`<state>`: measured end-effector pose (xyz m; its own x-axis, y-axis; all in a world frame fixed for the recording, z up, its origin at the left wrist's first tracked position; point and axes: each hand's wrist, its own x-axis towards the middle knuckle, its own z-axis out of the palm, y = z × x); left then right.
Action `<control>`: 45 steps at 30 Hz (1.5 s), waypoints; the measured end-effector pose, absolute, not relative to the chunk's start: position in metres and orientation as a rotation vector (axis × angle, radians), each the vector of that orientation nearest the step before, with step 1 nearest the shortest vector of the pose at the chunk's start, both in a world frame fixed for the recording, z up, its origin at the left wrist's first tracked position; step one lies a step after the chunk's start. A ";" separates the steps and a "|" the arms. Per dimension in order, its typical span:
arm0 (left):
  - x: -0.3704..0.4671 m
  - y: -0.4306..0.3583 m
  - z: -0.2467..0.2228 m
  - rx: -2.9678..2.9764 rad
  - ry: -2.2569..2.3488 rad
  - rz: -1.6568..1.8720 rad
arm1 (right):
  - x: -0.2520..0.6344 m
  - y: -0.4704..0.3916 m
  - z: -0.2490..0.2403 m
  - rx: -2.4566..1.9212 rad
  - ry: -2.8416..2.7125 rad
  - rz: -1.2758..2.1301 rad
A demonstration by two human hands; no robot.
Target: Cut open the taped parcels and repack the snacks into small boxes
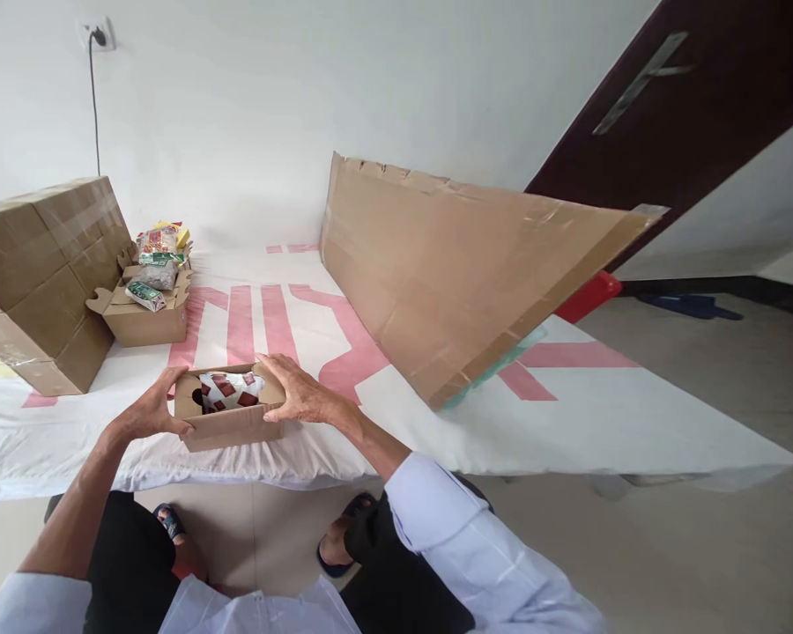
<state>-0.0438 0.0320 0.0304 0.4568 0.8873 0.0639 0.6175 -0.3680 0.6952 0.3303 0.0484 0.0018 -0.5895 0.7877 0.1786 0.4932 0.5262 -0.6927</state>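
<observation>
A small open cardboard box (234,433) stands near the front edge of the cloth-covered table, between my hands. Inside it lies a white packet with dark red squares (230,391). My left hand (153,409) grips the box's left end, thumb at the front and fingers toward the back. At the right end, my right hand (299,392) holds the box the same way, its fingers over the upper rim. What the packet contains cannot be made out.
Stacked cardboard cartons (53,282) stand at the left. Beside them, another open box (149,324) carries several packaged goods (159,275). A large cardboard sheet (463,273) leans across the right half of the table (608,423), with something red (588,297) behind it.
</observation>
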 end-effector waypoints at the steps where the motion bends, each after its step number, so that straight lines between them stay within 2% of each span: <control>1: -0.046 0.034 0.030 2.108 1.269 0.594 | 0.328 0.051 0.002 -1.044 -2.294 0.816; 9: -0.038 0.021 0.057 2.090 1.437 0.497 | 0.311 0.052 0.008 -1.156 -2.195 0.937; 11: -0.019 0.015 0.066 2.116 1.612 0.417 | 0.302 0.045 0.012 -1.224 -2.120 0.862; 15: 0.026 0.014 0.076 2.155 2.036 0.040 | 0.279 0.036 0.020 -1.403 -2.051 0.647; 20: 0.049 0.025 0.074 2.193 2.157 -0.161 | 0.267 0.035 0.015 -1.491 -2.008 0.528; 23: 0.037 0.026 0.074 2.188 2.060 -0.004 | 0.272 0.036 0.004 -1.391 -1.882 0.559; 29: -0.013 0.009 0.071 1.719 1.600 0.748 | 0.301 0.041 -0.011 -1.172 -1.605 0.782; 34: -0.026 -0.007 0.041 1.438 1.633 1.150 | 0.324 0.042 -0.030 -1.231 -1.459 0.796; 38: -0.017 -0.015 0.021 1.499 1.768 1.234 | 0.331 0.038 -0.048 -1.266 -1.567 0.604; 45: -0.011 -0.021 0.020 1.581 2.023 1.244 | 0.328 0.034 -0.055 -1.232 -1.716 0.448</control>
<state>-0.0111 -0.0207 0.0195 -0.3572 0.8936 0.2717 0.6459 0.0262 0.7630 0.3279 0.0342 -0.0549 -0.0490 0.8778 0.4765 0.5326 0.4265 -0.7310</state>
